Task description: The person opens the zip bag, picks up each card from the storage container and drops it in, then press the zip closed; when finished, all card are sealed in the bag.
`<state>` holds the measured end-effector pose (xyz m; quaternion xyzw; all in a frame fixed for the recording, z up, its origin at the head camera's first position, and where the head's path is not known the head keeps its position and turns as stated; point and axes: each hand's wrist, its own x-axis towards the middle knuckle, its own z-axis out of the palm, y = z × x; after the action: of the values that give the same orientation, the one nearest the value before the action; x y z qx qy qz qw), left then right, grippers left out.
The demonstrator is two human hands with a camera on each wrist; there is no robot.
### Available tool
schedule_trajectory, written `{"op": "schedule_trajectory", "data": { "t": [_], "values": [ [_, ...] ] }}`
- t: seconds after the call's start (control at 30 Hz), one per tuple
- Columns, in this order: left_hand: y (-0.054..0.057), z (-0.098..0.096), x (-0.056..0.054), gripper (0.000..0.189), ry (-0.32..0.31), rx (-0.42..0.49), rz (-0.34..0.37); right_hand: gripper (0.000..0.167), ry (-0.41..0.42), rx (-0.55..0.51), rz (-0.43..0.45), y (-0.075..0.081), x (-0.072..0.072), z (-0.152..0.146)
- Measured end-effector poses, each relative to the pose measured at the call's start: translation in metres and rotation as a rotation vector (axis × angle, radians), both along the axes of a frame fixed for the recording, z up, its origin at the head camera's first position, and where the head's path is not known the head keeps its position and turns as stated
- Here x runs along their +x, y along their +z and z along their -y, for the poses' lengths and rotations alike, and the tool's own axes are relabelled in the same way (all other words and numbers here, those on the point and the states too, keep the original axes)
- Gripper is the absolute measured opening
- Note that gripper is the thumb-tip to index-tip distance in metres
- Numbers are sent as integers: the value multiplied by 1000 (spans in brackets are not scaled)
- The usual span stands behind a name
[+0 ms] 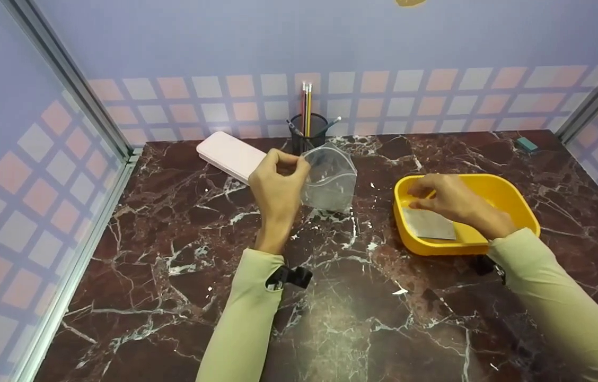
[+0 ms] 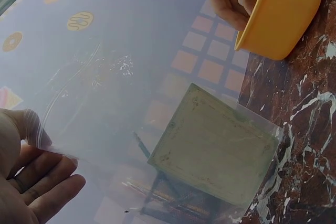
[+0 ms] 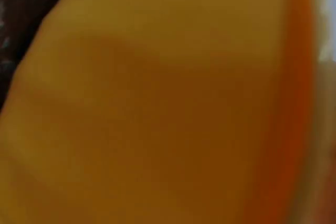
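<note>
My left hand (image 1: pixel 280 193) pinches the top edge of a clear plastic zip bag (image 1: pixel 331 159) between thumb and fingers, holding it up off the table. The bag's mouth gapes a little. In the left wrist view a flat grey-green square (image 2: pixel 215 145) lies at the bottom of the bag. My right hand (image 1: pixel 453 199) reaches into a yellow tray (image 1: pixel 521 212), its thumb and fingers apart. Just below those fingers, a similar flat grey square (image 1: pixel 429 224) lies in the tray. The right wrist view is filled by the tray's blurred yellow wall (image 3: pixel 157 119).
A pale pink case (image 1: pixel 232 156) lies behind my left hand. Behind the bag stands a black mesh cup (image 1: pixel 304 143) holding several pencils (image 1: pixel 307 109). A small teal block (image 1: pixel 527 144) sits at the back right. Patterned panels (image 1: pixel 256 53) border the dark marbled table (image 1: pixel 182 307).
</note>
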<state>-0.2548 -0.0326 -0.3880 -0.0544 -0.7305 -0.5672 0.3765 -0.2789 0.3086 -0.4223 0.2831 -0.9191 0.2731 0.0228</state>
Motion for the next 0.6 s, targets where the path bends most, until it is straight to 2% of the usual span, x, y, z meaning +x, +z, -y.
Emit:
{"op": "schedule_trajectory", "data": {
  "t": [0.27,0.6],
  "values": [
    [-1,0,-1,9,-2,-10,-9,26,68,99,-15,-20,-7,-7],
    [0,1,-1,9,-10,-10,-4,25,58,123,1,-25,-7,-8]
  ]
}}
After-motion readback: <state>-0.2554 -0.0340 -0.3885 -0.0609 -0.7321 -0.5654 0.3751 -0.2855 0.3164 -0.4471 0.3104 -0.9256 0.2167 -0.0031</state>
